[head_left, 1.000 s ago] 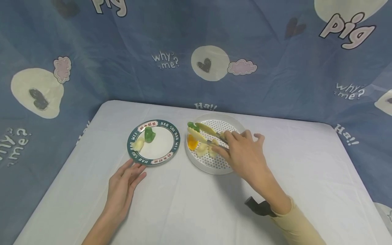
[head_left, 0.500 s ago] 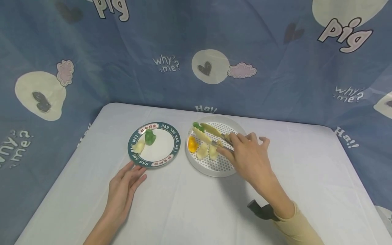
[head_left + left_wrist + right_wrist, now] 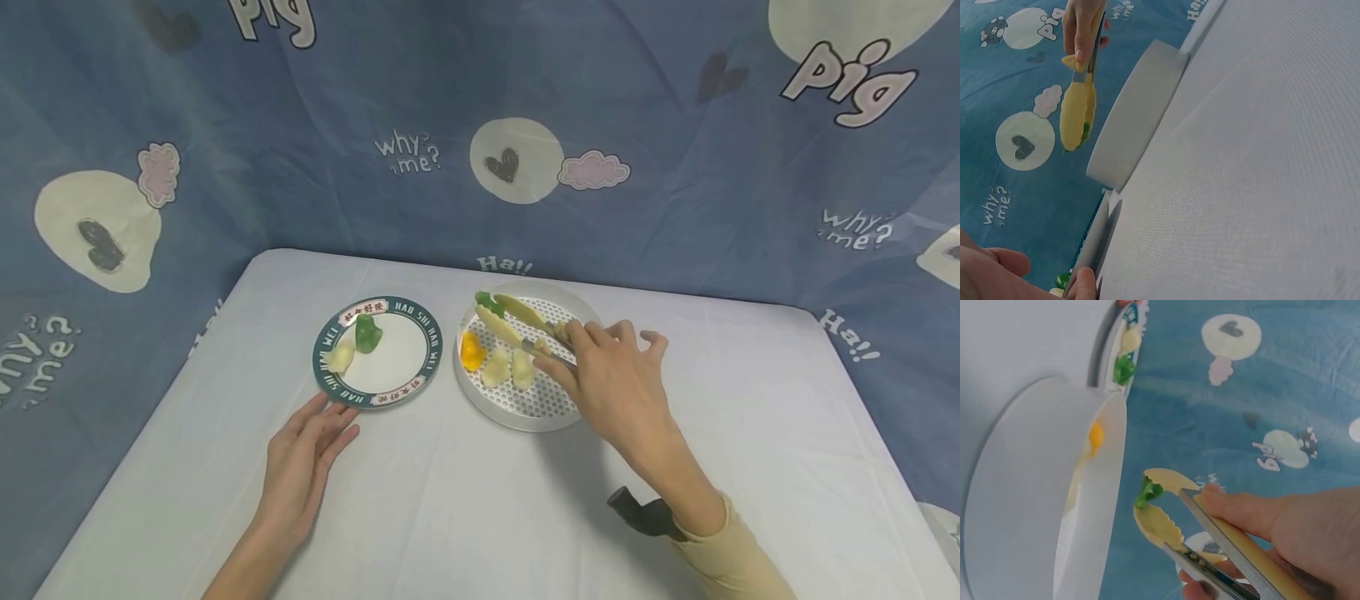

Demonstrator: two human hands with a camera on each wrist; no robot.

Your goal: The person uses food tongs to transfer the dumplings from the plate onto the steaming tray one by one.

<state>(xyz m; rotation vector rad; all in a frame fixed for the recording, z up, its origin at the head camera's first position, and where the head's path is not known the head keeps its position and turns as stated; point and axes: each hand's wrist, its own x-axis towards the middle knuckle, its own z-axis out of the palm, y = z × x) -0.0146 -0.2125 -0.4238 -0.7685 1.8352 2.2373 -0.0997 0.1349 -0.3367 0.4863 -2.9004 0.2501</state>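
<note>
1. Hands, two. Right hand [image 3: 615, 383]: fingers and thumb closed round the tongs. Left hand [image 3: 303, 462]: fingers loosely extended, fingertips touching the near left rim of the plate.
2. Tongs [image 3: 501, 327], one pair: metal arms, yellow tips with scalloped edges, parted by the width of their load.
3. Held green piece [image 3: 1147, 492], one: crinkled, caught between the tips, raised above the far left part of the tray and apart from it.
4. Tray [image 3: 536, 408], one: round, white, smooth high wall, floor perforated with small holes; near the middle of the table's far edge.
5. Tray contents, at least three: one rounded orange piece [image 3: 472, 352] by the left wall; two pale, lumpy pieces, a left one [image 3: 495, 368] and a right one [image 3: 522, 369], side by side. Anything behind the tongs cannot be told.
6. Plate [image 3: 397, 354], one: round, white centre, green lettered rim; towards the table's far left corner. Bears two pieces: green one [image 3: 367, 333], folded; pale one [image 3: 340, 357], lumpy, overlapping the rim.
7. Table [image 3: 465, 508], one: white cloth covering, rounded far corners.
</note>
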